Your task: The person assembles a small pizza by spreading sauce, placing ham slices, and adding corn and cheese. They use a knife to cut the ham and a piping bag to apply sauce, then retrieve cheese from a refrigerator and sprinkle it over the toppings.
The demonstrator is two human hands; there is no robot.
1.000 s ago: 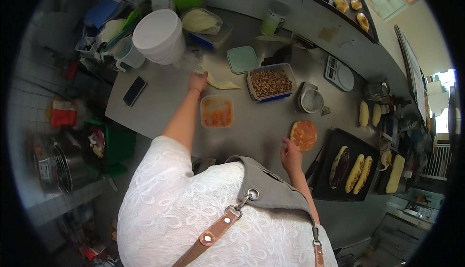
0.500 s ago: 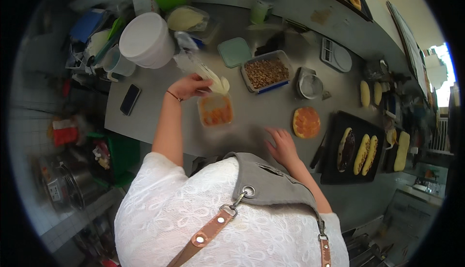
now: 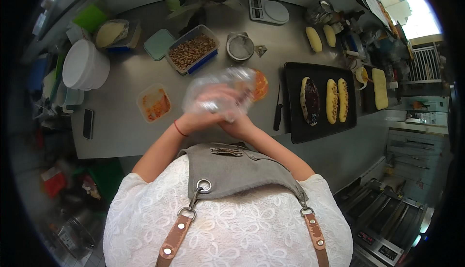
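Observation:
In front of my apron my two hands meet around a clear plastic bag (image 3: 237, 80), which is crumpled and smeared by motion. My left hand (image 3: 208, 105) is closed on the bag, its plastic spread over the fingers. Close against it, my right hand (image 3: 240, 127) is also closed at the bag's lower end, its fingers partly hidden. Just beyond the bag lies a round flat dough piece with an orange topping (image 3: 260, 85), partly covered by the plastic. To the left stands a clear tub smeared with orange filling (image 3: 155, 106).
A chopped-nut container (image 3: 193, 51), a sieve (image 3: 240, 47) and a scale (image 3: 269, 11) stand farther back. At right, a knife (image 3: 278, 107) lies beside a black tray (image 3: 315, 134) with long dough pieces. A white bucket (image 3: 86, 66) and phone (image 3: 88, 123) are at left.
My view has turned right. My left hand has moved with the bag from above the orange-filled tub toward the round dough. My right hand, spread and empty before, has come to the bag.

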